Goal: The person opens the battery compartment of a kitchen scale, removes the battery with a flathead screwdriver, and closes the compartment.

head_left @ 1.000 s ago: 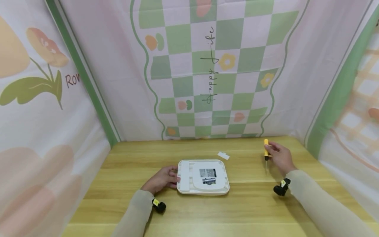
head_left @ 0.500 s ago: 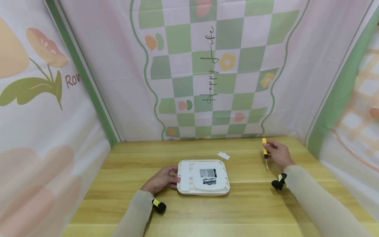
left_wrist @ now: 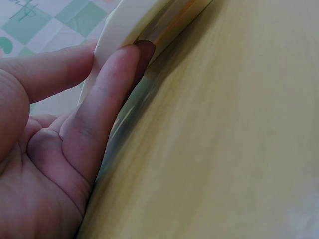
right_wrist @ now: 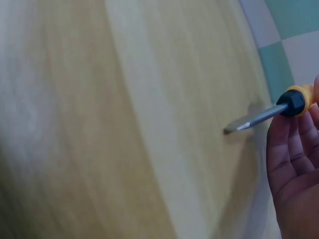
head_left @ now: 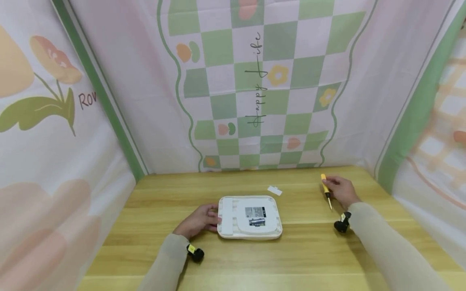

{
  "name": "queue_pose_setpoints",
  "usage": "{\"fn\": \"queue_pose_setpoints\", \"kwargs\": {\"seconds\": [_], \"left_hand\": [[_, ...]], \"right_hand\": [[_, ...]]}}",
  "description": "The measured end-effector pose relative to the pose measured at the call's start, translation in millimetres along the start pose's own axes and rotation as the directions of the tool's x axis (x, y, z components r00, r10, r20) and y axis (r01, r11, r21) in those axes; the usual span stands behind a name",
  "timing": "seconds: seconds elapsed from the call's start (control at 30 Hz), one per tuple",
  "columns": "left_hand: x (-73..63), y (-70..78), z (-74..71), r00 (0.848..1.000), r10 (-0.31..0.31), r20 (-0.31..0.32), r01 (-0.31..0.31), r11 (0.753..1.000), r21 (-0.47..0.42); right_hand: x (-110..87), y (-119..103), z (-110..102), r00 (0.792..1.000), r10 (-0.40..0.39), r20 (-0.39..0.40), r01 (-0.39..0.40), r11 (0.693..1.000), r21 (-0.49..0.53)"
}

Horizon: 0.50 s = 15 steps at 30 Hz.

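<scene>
A flat white device (head_left: 228, 216) with rounded corners lies on the wooden table, a label (head_left: 255, 212) and an open slot with a battery (head_left: 257, 222) facing up. My left hand (head_left: 198, 221) pinches its left edge; in the left wrist view, the thumb and a finger (left_wrist: 112, 84) sit on either side of the white rim (left_wrist: 119, 35). Off to the right, my right hand (head_left: 342, 190) holds a screwdriver (head_left: 325, 186) by its yellow handle. Its metal shaft (right_wrist: 256, 117) points down to the table in the right wrist view, the tip at or just above the surface.
Behind the device lies a small white cover (head_left: 274, 190) with a tab. Printed cloth (head_left: 255, 101) hangs along the table's back edge and on both sides. A black camera sits on each wrist.
My right hand has shifted slightly left and the screwdriver has tilted, its tip swinging to the right and its handle leaning left. The left hand and the device have kept their place.
</scene>
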State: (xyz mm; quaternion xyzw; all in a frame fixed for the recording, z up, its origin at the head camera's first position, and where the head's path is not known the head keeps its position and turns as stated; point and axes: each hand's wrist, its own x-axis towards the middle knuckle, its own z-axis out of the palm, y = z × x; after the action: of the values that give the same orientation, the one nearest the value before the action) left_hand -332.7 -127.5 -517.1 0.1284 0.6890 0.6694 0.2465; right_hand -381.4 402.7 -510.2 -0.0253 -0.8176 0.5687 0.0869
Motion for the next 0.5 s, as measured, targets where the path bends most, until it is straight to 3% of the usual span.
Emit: {"fn": "queue_pose_setpoints", "kwargs": {"seconds": [0.3, 0.5], "left_hand": [[0.0, -1.1, -0.5, 1.000, -0.011, -0.011, 0.011, 1.000, 0.008], [0.8, -0.1, -0.7, 1.000, -0.012, -0.009, 0.012, 1.000, 0.012]], "right_hand": [[0.0, 7.9, -1.8, 1.000, 0.005, 0.015, -0.002, 0.983, -0.181], [-0.4, 4.5, -1.3, 0.999, -0.042, 0.017, 0.045, 0.924, -0.379]]}}
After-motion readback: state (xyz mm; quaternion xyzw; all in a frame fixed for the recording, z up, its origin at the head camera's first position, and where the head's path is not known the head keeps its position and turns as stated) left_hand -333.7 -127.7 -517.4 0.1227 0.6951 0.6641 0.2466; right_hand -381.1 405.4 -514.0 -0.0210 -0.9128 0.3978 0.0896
